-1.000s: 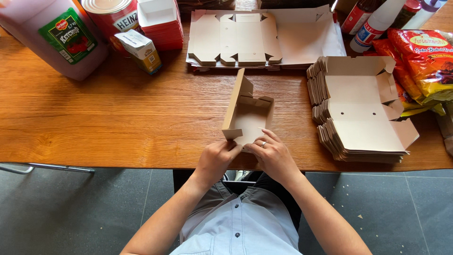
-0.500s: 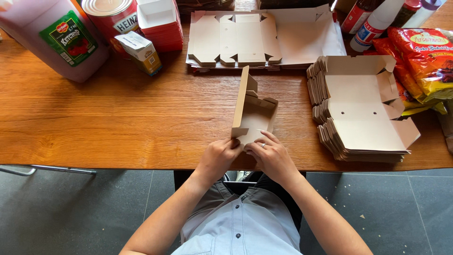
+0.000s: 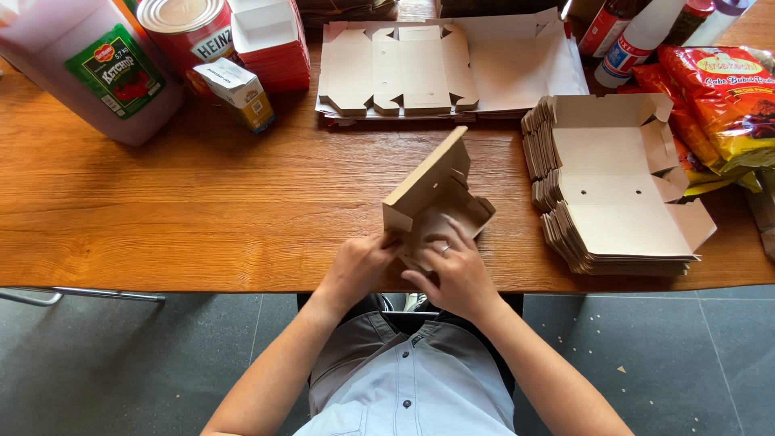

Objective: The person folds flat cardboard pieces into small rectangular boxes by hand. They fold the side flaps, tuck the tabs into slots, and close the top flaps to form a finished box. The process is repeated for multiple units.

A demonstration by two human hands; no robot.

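Wooden counter (image 3: 202,210) above grey tiled floor (image 3: 121,363).
Both hands' fingers (image 3: 379,246) clamped on a half-folded cardboard box (image 3: 432,194).

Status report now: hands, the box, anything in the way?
Left hand and right hand both gripping half-folded box at table edge. One flap upright. Flat stack to the right, apart from it.

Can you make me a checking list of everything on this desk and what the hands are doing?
Surface: brown wooden table.
Job's things: half-folded brown cardboard box near the front edge.
Clutter: stack of flat cardboard blanks right; flat cardboard sheets behind; big red sauce jug, large tin can, snack bags.
Grippers: left hand and right hand both on the box.
Cables: nothing seen.
Surroundings: dark tiled floor.
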